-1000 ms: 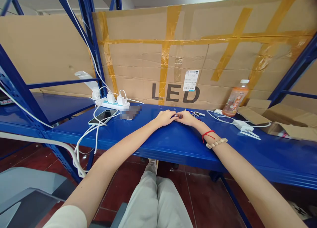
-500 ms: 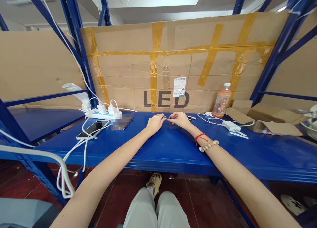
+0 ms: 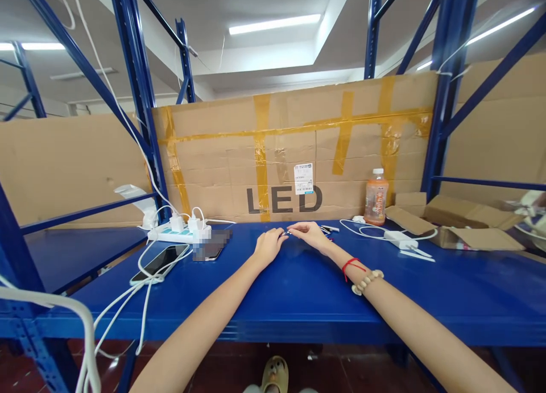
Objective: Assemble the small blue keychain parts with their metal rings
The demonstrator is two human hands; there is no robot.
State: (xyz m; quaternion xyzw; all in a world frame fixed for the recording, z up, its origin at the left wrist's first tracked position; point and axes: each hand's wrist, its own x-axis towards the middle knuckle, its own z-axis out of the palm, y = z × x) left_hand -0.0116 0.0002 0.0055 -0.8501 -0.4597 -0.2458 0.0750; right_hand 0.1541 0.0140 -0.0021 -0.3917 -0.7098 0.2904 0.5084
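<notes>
Near the back middle of the blue table (image 3: pixel 294 302), my left hand (image 3: pixel 268 247) and my right hand (image 3: pixel 311 235) meet fingertip to fingertip. Between them shows a small dark and shiny piece (image 3: pixel 286 232), too small to name. Both hands have their fingers closed in a pinch around its ends. A red string and a beaded bracelet (image 3: pixel 367 282) circle my right wrist. Just behind that hand lie a few small pen-like items (image 3: pixel 329 229), partly hidden by it.
On the left are a white power strip (image 3: pixel 179 234) with plugs, a phone (image 3: pixel 160 263) under white cables, and a blurred dark device (image 3: pixel 213 246). To the right stand a drink bottle (image 3: pixel 376 198), a white charger (image 3: pixel 400 239) and an open cardboard box (image 3: pixel 478 238). A cardboard panel (image 3: pixel 222 171) closes the back.
My view has tilted up, so the table and hands sit lower in the picture. Both hands stay together, and the small piece between the fingertips shows a little more.
</notes>
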